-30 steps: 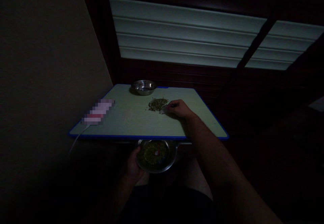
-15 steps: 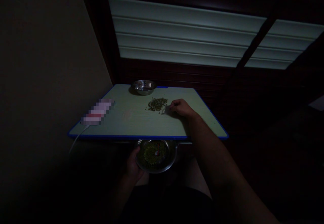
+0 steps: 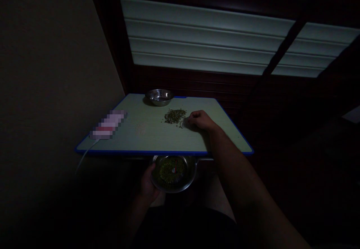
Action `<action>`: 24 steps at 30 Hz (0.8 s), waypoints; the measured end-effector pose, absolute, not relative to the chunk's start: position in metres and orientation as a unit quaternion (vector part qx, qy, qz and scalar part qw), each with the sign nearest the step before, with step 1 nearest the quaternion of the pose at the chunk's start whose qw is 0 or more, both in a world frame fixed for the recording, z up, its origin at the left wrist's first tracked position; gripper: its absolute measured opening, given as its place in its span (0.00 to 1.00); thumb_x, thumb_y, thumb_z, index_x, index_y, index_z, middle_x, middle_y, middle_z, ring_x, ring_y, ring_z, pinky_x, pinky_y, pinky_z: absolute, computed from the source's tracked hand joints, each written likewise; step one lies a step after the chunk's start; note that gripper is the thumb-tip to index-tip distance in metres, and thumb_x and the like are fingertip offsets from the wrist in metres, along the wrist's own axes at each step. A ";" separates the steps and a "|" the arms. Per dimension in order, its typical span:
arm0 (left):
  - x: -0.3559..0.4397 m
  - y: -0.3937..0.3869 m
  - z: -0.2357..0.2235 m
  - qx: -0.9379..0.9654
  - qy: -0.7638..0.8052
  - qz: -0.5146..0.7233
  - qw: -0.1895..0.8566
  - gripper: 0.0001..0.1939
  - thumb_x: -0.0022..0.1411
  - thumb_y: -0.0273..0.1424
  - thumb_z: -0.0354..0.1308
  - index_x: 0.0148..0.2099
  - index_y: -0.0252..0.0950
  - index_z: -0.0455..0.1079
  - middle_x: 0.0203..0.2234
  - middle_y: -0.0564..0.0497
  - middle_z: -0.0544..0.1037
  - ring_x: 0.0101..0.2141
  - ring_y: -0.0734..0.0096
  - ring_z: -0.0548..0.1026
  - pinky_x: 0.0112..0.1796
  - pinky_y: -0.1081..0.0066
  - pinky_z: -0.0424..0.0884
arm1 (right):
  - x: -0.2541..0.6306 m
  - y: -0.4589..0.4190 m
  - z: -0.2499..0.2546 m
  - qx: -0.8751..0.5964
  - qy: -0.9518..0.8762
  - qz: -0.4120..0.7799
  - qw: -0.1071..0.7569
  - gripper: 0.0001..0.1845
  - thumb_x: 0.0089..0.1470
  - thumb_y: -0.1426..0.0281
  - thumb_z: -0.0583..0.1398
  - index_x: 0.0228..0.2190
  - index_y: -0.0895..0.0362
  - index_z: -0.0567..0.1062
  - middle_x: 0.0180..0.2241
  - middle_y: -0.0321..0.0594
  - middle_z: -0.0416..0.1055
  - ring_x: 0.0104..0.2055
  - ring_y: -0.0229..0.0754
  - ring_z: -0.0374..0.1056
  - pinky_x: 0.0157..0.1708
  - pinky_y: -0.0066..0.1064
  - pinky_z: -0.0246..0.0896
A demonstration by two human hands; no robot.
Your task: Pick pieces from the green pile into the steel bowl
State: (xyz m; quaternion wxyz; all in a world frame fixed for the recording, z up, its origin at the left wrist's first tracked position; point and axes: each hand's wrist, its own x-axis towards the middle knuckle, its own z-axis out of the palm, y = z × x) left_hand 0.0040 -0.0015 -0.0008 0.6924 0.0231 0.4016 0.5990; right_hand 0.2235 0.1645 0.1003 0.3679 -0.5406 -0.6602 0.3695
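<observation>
My left hand (image 3: 148, 186) grips the left rim of a steel bowl (image 3: 189, 179) of small green grains, held just below the near edge of the table (image 3: 157, 140). My right hand (image 3: 200, 120) rests on the tabletop with its fingers curled, the fingertips touching the right edge of a small pile of green grains (image 3: 174, 116). What the curled fingers pinch, if anything, is too dark to see.
An empty steel bowl (image 3: 159, 96) stands at the table's far edge. A blurred pink-and-white object (image 3: 108, 124) with a white cable lies at the left. A wall runs along the left side and slatted shutters (image 3: 208, 39) fill the back. The room is very dark.
My right hand has shifted very slightly at the pile's edge. The left hand and its bowl have stayed put.
</observation>
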 end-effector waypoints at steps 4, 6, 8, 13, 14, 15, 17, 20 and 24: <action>0.002 -0.001 -0.006 0.025 0.392 0.604 0.693 0.10 0.56 0.30 0.55 0.33 0.33 0.77 0.27 0.46 0.82 0.33 0.60 0.80 0.38 0.64 0.74 | 0.222 0.163 0.101 -0.536 -0.654 0.375 0.380 0.07 0.33 0.69 0.59 0.20 0.60 0.73 0.17 0.33 0.63 0.19 0.32 0.54 0.22 0.28 0.47; 0.002 -0.001 -0.008 0.030 0.383 0.603 0.699 0.10 0.55 0.31 0.55 0.33 0.33 0.77 0.27 0.46 0.82 0.33 0.59 0.80 0.39 0.63 0.74 | 0.221 0.164 0.101 -0.535 -0.653 0.371 0.387 0.08 0.33 0.69 0.60 0.21 0.60 0.73 0.17 0.33 0.64 0.20 0.32 0.55 0.22 0.28 0.48; 0.002 -0.001 -0.008 0.032 0.379 0.604 0.700 0.10 0.54 0.31 0.56 0.33 0.33 0.77 0.27 0.45 0.82 0.33 0.58 0.80 0.39 0.62 0.74 | 0.221 0.164 0.100 -0.533 -0.652 0.374 0.388 0.08 0.34 0.68 0.61 0.22 0.60 0.73 0.18 0.34 0.65 0.20 0.32 0.55 0.22 0.28 0.48; 0.003 -0.001 -0.005 0.028 0.391 0.606 0.693 0.09 0.54 0.30 0.56 0.33 0.33 0.77 0.27 0.45 0.83 0.33 0.58 0.80 0.40 0.62 0.74 | 0.221 0.163 0.102 -0.529 -0.646 0.398 0.379 0.07 0.32 0.69 0.60 0.20 0.59 0.72 0.16 0.33 0.63 0.19 0.32 0.55 0.21 0.28 0.47; 0.003 -0.001 -0.005 0.028 0.393 0.604 0.693 0.09 0.54 0.30 0.56 0.33 0.33 0.77 0.27 0.45 0.82 0.33 0.58 0.80 0.40 0.62 0.74 | 0.221 0.162 0.102 -0.530 -0.643 0.401 0.380 0.07 0.32 0.69 0.60 0.20 0.59 0.72 0.16 0.33 0.63 0.19 0.32 0.54 0.20 0.28 0.47; 0.003 -0.001 -0.004 0.027 0.396 0.602 0.693 0.09 0.54 0.30 0.56 0.32 0.33 0.77 0.27 0.46 0.82 0.32 0.59 0.80 0.39 0.62 0.74 | 0.221 0.162 0.103 -0.532 -0.641 0.402 0.381 0.07 0.32 0.69 0.59 0.20 0.59 0.72 0.15 0.32 0.62 0.19 0.32 0.54 0.20 0.27 0.46; 0.003 -0.002 -0.003 0.027 0.401 0.601 0.691 0.09 0.54 0.30 0.56 0.32 0.33 0.77 0.26 0.46 0.82 0.32 0.59 0.80 0.39 0.62 0.74 | 0.221 0.162 0.103 -0.531 -0.643 0.397 0.383 0.07 0.32 0.69 0.60 0.20 0.59 0.73 0.15 0.32 0.62 0.19 0.32 0.54 0.20 0.27 0.46; 0.004 -0.002 -0.001 0.031 0.406 0.599 0.690 0.10 0.55 0.30 0.55 0.32 0.33 0.77 0.26 0.46 0.82 0.32 0.59 0.80 0.38 0.62 0.75 | 0.222 0.163 0.102 -0.523 -0.653 0.395 0.380 0.08 0.32 0.69 0.61 0.21 0.60 0.73 0.16 0.33 0.64 0.19 0.32 0.54 0.21 0.27 0.47; 0.004 -0.002 0.000 0.039 0.412 0.601 0.684 0.09 0.54 0.31 0.56 0.33 0.34 0.77 0.26 0.47 0.83 0.33 0.59 0.80 0.40 0.61 0.74 | 0.223 0.165 0.100 -0.516 -0.651 0.407 0.380 0.06 0.32 0.69 0.60 0.19 0.59 0.72 0.15 0.32 0.63 0.19 0.32 0.54 0.20 0.27 0.46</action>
